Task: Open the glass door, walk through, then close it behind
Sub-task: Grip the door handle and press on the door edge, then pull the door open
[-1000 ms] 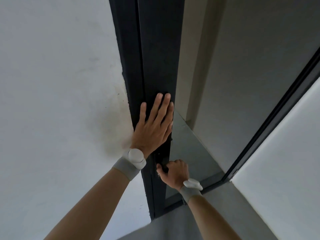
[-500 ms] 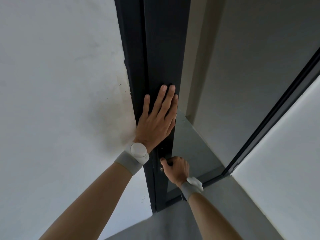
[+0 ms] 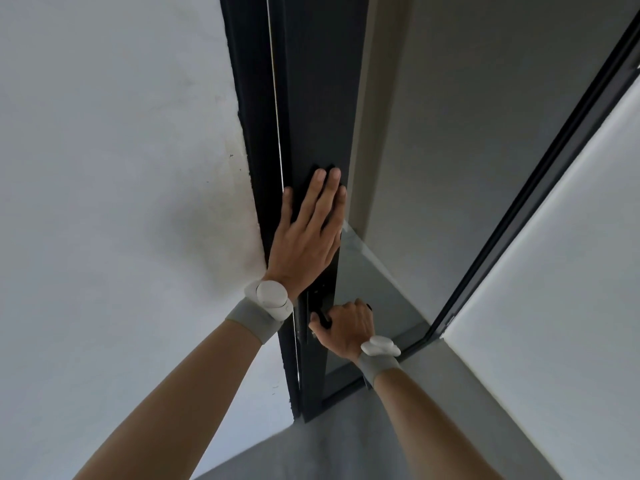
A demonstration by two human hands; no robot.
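Two hands: I have both of them on the tall black-framed glass door [image 3: 313, 109], one above the other.
Left fingers [image 3: 320, 199]: I see four of them stretched out flat and close together, pointing to 12 o'clock, pressed on the dark upright edge of the door; nothing is gripped.
Left hand [image 3: 304, 237]: palm laid flat on the frame, near the middle of my view, with a grey fabric wristband carrying a round white puck [image 3: 268, 299] at its 7 o'clock.
Right fingers [image 3: 346, 311]: curled shut around the small black door handle [image 3: 323, 318], thumb at the 9 o'clock side of the fist.
Right hand [image 3: 346, 327]: at 5 o'clock from the left hand, knuckles up, with a second grey wristband and white puck [image 3: 379, 348] behind it.
Door: its frame edge stands just beside the black jamb [image 3: 258, 133], with a thin bright line showing between them; the glass pane [image 3: 374, 292] stretches off to 3 o'clock.
Surroundings: pale white wall [image 3: 104, 168] at 9 o'clock, grey floor [image 3: 329, 452] at 6 o'clock.
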